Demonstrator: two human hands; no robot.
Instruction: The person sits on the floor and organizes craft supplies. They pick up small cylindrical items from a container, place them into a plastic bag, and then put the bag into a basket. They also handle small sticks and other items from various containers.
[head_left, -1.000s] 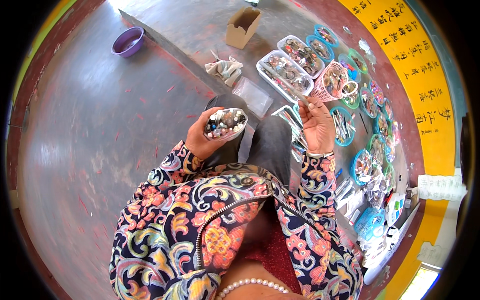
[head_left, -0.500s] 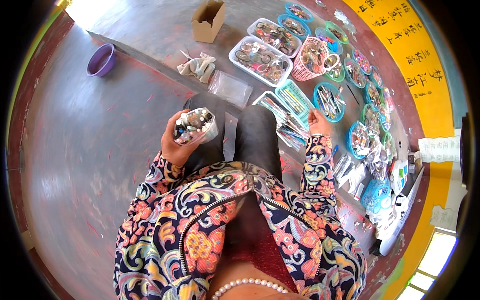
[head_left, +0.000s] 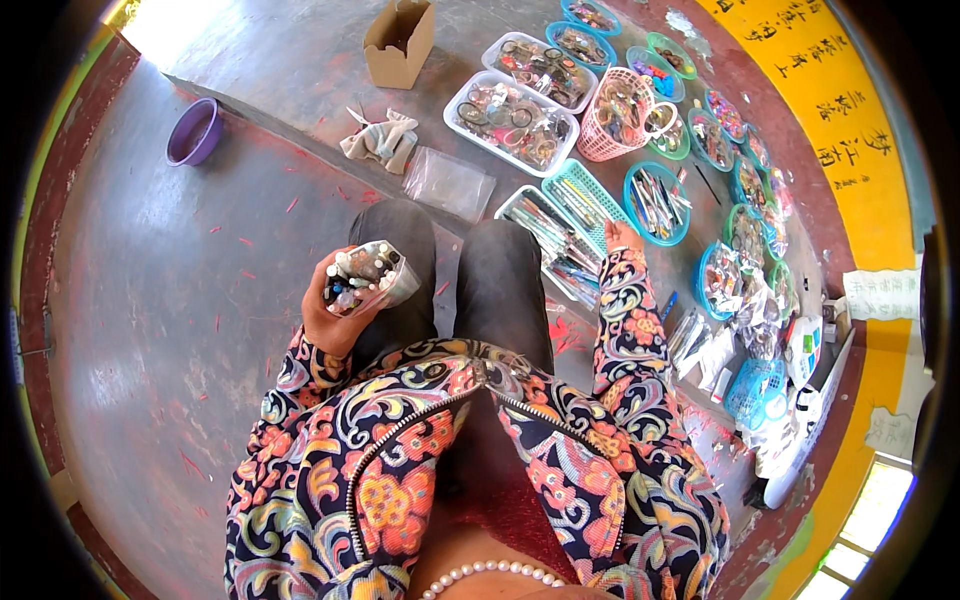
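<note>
My left hand (head_left: 328,308) is wrapped round a clear plastic container (head_left: 403,287) above my left thigh. The container is packed with pens (head_left: 352,273), seen end on, with white, dark and coloured tips. My right hand (head_left: 622,237) is stretched out to the right of my knees, at the near end of the teal basket. Its fingers are curled, and whatever they hold is too small to make out. Beside it lie a teal slotted basket (head_left: 558,186) with pens and a white basket (head_left: 508,207) crammed with more pens.
A round blue basket (head_left: 630,208) of pens stands just beyond my right hand. White tubs (head_left: 455,120), a pink basket (head_left: 597,148) and several round baskets hold small goods. Farther off are a cardboard box (head_left: 400,65), a cloth (head_left: 382,143), a clear plastic bag (head_left: 448,184) and a purple basin (head_left: 193,133).
My right hand has drawn slightly left, closer to the pen baskets. The container in my left hand has turned a little, showing more pen ends. The whole view has shifted slightly.
</note>
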